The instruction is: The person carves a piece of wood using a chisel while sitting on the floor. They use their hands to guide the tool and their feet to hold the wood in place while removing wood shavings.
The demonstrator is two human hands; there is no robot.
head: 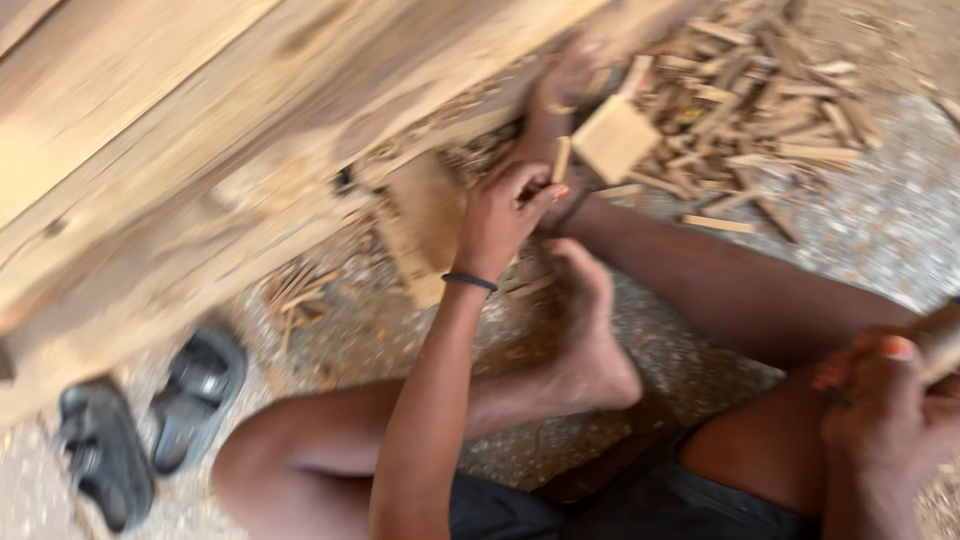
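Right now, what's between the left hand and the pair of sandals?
Head view: between the left hand and the sandals lie wood splinters on speckled ground, under the big timber's edge.

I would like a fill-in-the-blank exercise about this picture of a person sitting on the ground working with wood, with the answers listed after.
1. The left hand holds a small stick made of ____.
2. A thin band of ____ colour circles the left wrist.
3. The pair of dark sandals lies on the ____ side of the picture.
4. The right hand grips a pale handle and is ____ from the left hand.

Missing words: wood; black; left; apart
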